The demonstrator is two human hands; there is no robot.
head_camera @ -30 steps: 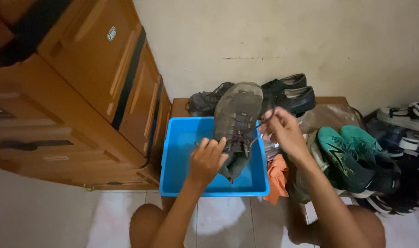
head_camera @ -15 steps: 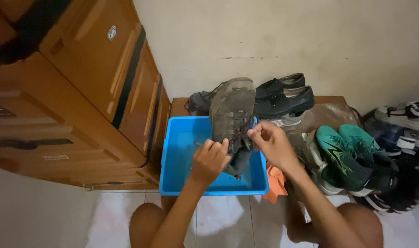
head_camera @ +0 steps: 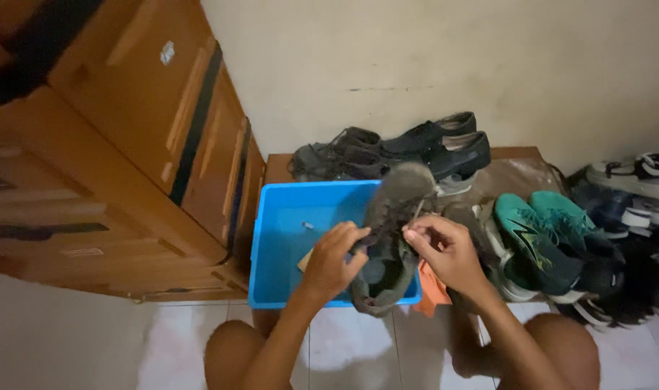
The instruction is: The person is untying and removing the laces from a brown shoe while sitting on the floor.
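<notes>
While both hands' fingers grip it, the grey shoe [head_camera: 391, 231] has tipped lower over the blue tub [head_camera: 286, 245].

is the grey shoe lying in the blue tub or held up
Held up. Both hands, left and right, grip the grey shoe at its laces, tilted over the blue tub.

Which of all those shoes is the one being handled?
The dusty grey shoe over the blue tub, held by both hands; the black and green pairs lie untouched.
</notes>
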